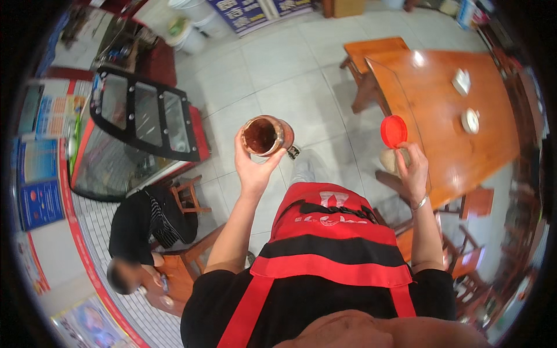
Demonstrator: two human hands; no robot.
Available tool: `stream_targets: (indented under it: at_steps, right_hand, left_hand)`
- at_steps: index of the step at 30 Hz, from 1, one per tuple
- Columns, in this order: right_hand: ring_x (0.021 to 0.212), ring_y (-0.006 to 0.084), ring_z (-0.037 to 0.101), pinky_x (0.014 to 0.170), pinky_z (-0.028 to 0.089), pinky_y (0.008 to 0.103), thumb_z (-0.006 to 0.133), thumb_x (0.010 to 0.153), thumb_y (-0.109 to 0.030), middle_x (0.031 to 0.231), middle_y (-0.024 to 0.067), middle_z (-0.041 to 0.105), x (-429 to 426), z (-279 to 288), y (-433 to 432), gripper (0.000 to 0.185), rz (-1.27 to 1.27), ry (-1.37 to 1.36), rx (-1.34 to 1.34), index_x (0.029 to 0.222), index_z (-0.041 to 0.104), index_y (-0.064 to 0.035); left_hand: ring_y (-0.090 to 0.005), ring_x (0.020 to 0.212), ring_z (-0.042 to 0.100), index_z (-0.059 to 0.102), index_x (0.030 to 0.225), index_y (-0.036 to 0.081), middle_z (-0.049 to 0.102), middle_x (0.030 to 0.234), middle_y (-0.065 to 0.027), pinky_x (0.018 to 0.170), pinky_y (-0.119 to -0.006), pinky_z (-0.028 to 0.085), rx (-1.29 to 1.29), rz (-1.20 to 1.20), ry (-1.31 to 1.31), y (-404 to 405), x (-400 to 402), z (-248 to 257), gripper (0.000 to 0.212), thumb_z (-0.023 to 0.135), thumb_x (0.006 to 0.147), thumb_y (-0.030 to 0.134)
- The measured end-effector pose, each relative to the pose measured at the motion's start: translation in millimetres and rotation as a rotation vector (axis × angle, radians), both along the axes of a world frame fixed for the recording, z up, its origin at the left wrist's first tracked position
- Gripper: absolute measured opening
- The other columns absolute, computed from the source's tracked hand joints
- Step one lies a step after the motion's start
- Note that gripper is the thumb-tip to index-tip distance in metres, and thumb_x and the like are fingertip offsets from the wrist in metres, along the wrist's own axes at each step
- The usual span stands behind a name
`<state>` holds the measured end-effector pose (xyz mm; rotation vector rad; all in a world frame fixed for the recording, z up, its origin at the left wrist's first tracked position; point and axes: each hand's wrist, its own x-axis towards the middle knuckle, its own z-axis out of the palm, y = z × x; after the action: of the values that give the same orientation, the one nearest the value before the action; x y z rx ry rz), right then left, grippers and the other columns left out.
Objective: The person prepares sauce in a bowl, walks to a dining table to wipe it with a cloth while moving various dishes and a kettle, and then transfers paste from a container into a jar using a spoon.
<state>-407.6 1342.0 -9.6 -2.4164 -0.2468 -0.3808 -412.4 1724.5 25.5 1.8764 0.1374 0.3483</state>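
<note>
My left hand [256, 167] grips an open jar [285, 135] around its side, its mouth facing up towards the camera. Inside the jar is a dark reddish-brown substance, and brownish residue coats the rim. On the right, my right hand [411, 167] pinches a round red lid [394, 131] by its lower edge, apart from the jar. A red and black apron [330, 243] covers my front, below both hands.
A wooden table [483, 152] stands to the right, bearing a white bowl-like thing [470, 121] and white tissues [461, 82]. A glass display case [143, 117] is at the left. Below it, another person [135, 222] sits at a small wooden table [174, 272].
</note>
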Motion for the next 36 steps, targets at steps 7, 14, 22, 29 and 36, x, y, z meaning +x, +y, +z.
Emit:
stream_targets:
  at_steps: [7, 14, 22, 29, 36]
  right_hand:
    - [0.08, 0.0362, 0.064, 0.069, 0.051, 0.0425, 0.072, 0.083, -0.006, 0.089, 0.0151, 0.063, 143.1, -17.3, 111.3, 0.018, 0.268, -0.035, -0.051, 0.098, 0.063, -0.005]
    - [0.079, 0.0337, 0.064, 0.07, 0.052, 0.0427, 0.074, 0.082, -0.013, 0.09, 0.012, 0.064, 290.3, -20.3, 241.6, 0.018, 0.457, 0.007, -0.147, 0.096, 0.063, -0.0082]
    - [0.081, 0.0384, 0.064, 0.07, 0.052, 0.0464, 0.07, 0.084, -0.01, 0.089, 0.0157, 0.064, 484.8, -53.3, 363.7, 0.016, 0.525, 0.061, -0.127, 0.097, 0.062, -0.0067]
    - [0.083, 0.0377, 0.065, 0.071, 0.052, 0.0444, 0.07, 0.084, -0.008, 0.092, 0.0155, 0.065, 674.8, -31.9, 510.3, 0.016, 0.803, 0.05, -0.044, 0.099, 0.063, -0.0056]
    - [0.082, 0.0352, 0.065, 0.072, 0.052, 0.0426, 0.07, 0.085, -0.009, 0.09, 0.0146, 0.065, 793.4, -5.2, 700.1, 0.014, 1.052, 0.008, 0.038, 0.097, 0.064, -0.0049]
  left_hand:
    - [-0.0255, 0.121, 0.056, 0.046, 0.134, 0.001, 0.056, 0.125, -0.0125, 0.103, -0.038, 0.045, 0.232, 0.201, -0.037, 88.7, 77.2, 8.8, 0.081, 0.09, 0.067, 0.019]
    - [-0.0223, 0.12, 0.057, 0.047, 0.133, 0.0, 0.058, 0.127, -0.013, 0.104, -0.038, 0.045, -0.013, 0.24, 0.023, 191.9, 174.0, -17.5, 0.08, 0.091, 0.069, 0.02]
    - [-0.0215, 0.124, 0.057, 0.044, 0.137, 0.0, 0.057, 0.131, -0.0129, 0.106, -0.038, 0.046, -0.018, 0.306, 0.023, 289.8, 322.7, -33.2, 0.082, 0.089, 0.072, 0.021]
    - [-0.0224, 0.126, 0.056, 0.042, 0.14, 0.0, 0.056, 0.133, -0.0138, 0.108, -0.039, 0.045, -0.005, 0.588, -0.024, 388.3, 430.8, 3.6, 0.084, 0.089, 0.073, 0.02]
    - [-0.0217, 0.124, 0.057, 0.044, 0.139, 0.0, 0.057, 0.131, -0.0134, 0.107, -0.038, 0.044, 0.075, 0.842, 0.0, 483.1, 505.4, -0.8, 0.084, 0.089, 0.071, 0.021]
